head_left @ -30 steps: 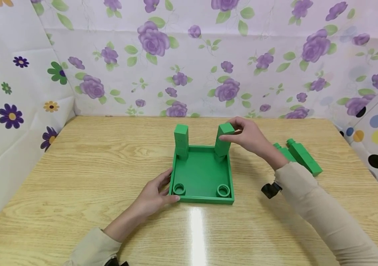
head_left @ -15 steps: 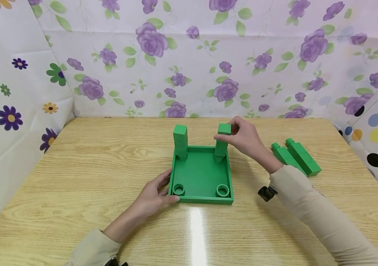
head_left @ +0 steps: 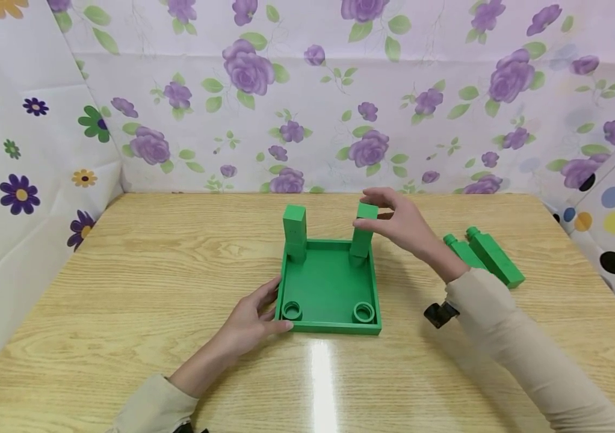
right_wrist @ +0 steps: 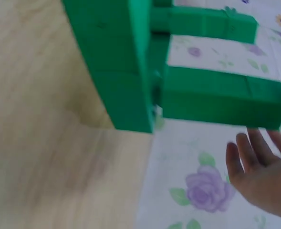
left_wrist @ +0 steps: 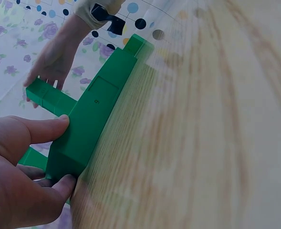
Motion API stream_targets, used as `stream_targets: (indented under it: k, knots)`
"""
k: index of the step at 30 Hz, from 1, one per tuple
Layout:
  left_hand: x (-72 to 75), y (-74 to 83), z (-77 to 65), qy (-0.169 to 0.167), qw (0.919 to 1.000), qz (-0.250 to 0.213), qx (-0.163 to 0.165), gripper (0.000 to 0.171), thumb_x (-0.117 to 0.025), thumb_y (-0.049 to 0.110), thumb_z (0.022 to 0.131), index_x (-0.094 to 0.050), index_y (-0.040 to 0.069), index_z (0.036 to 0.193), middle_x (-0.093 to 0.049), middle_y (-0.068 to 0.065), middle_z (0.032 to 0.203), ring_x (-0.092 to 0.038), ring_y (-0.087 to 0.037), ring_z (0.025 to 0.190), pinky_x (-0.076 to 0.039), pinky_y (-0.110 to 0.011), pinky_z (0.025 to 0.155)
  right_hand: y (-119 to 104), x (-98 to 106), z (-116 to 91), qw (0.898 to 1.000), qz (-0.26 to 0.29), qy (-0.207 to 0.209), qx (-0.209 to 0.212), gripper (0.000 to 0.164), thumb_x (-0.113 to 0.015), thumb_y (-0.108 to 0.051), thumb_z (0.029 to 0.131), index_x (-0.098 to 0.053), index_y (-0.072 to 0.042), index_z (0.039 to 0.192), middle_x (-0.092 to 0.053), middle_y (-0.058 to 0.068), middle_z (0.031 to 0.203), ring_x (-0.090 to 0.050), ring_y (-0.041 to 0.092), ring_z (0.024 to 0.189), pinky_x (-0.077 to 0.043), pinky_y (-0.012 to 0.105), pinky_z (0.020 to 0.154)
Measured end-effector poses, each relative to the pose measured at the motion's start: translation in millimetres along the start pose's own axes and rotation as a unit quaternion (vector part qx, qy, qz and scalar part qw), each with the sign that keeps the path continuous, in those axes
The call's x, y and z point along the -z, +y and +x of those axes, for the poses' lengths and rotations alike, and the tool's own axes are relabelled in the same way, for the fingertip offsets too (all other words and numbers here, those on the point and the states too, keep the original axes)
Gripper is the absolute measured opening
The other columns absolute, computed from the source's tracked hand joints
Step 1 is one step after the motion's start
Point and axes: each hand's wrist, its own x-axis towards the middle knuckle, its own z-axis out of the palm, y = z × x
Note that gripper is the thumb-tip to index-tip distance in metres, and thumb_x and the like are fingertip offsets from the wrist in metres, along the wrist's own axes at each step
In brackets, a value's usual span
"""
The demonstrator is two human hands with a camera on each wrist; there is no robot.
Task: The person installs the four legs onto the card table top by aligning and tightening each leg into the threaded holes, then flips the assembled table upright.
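A green square toy tabletop (head_left: 329,282) lies with its raised rim upward on the wooden table. My left hand (head_left: 248,322) grips its near left corner, thumb on the rim and fingers along the side. One green table leg (head_left: 295,233) stands upright at the far left corner. Another leg (head_left: 361,240) stands at the far right corner. My right hand (head_left: 402,225) is around its top, thumb across the front and fingers extended loosely behind. In the right wrist view, these fingers (right_wrist: 247,152) show below the leg with a gap. Round threaded sockets (head_left: 363,313) sit in both near corners.
Two loose green legs (head_left: 497,261) with threaded ends lie side by side on the wooden table (head_left: 177,258), right of the tabletop. Flowered cloth (head_left: 307,120) hangs behind the table and along its sides.
The far right leg has turned slightly about its length. My right hand's fingers have loosened and spread away behind it. The left hand stays at its corner.
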Motion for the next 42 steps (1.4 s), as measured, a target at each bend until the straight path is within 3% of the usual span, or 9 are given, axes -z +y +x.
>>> stream_targets:
  k: [4, 12, 17, 26, 35, 42]
  knots:
    - [0.3, -0.2, -0.4, 0.001, 1.0, 0.0, -0.002, 0.086, -0.072, -0.009, 0.081, -0.027, 0.005, 0.152, -0.03, -0.017, 0.153, -0.028, -0.03, 0.14, -0.04, -0.033, 0.105, -1, 14, 3, 0.998, 0.031, -0.06, 0.014, 0.062, -0.071, -0.024, 0.09, -0.044, -0.007, 0.144, -0.047, 0.01, 0.142, -0.043, 0.026, 0.131, -0.039, 0.04, 0.106]
    - [0.1, -1.8, -1.9, -0.001, 0.9999, -0.011, 0.008, 0.086, -0.072, -0.008, 0.081, -0.025, 0.004, 0.152, -0.03, -0.02, 0.152, -0.032, -0.034, 0.137, -0.045, -0.033, 0.101, 15, 21, 5, 0.986, 0.082, -0.147, -0.014, 0.066, -0.072, -0.02, 0.089, -0.042, -0.015, 0.147, -0.041, 0.005, 0.148, -0.035, 0.03, 0.137, -0.041, 0.048, 0.106]
    - [-1.1, -1.9, -2.5, 0.003, 0.9999, -0.009, 0.01, 0.086, -0.073, -0.009, 0.081, -0.026, 0.004, 0.152, -0.031, -0.019, 0.152, -0.031, -0.033, 0.138, -0.044, -0.033, 0.102, 22, 21, 7, 0.977, 0.112, -0.182, -0.004, 0.063, -0.069, -0.016, 0.091, -0.042, -0.014, 0.147, -0.047, 0.004, 0.145, -0.046, 0.022, 0.13, -0.044, 0.043, 0.103]
    - [-1.9, -1.0, -2.5, 0.009, 0.9999, -0.004, 0.01, 0.086, -0.073, -0.009, 0.08, -0.027, 0.005, 0.152, -0.031, -0.019, 0.152, -0.032, -0.033, 0.138, -0.045, -0.033, 0.101, 22, 21, 8, 0.975, 0.131, -0.181, -0.008, 0.056, -0.069, -0.019, 0.091, -0.048, -0.012, 0.143, -0.056, 0.006, 0.136, -0.052, 0.02, 0.124, -0.045, 0.038, 0.103]
    - [-1.0, -0.9, -1.4, 0.002, 1.0, -0.002, 0.005, 0.086, -0.073, -0.009, 0.081, -0.026, 0.004, 0.152, -0.031, -0.019, 0.152, -0.031, -0.033, 0.138, -0.044, -0.034, 0.102, 22, 18, 5, 0.989, 0.071, -0.127, -0.025, 0.054, -0.072, -0.018, 0.09, -0.051, -0.005, 0.138, -0.056, 0.011, 0.13, -0.053, 0.029, 0.119, -0.049, 0.041, 0.096]
    - [-0.9, -0.6, -0.4, 0.007, 1.0, 0.006, 0.0, 0.086, -0.073, -0.009, 0.08, -0.027, 0.005, 0.152, -0.031, -0.018, 0.152, -0.03, -0.03, 0.139, -0.041, -0.033, 0.104, 16, 9, 2, 0.996, 0.034, -0.082, -0.007, 0.049, -0.074, -0.021, 0.088, -0.056, -0.005, 0.13, -0.059, 0.011, 0.119, -0.061, 0.025, 0.107, -0.054, 0.039, 0.087]
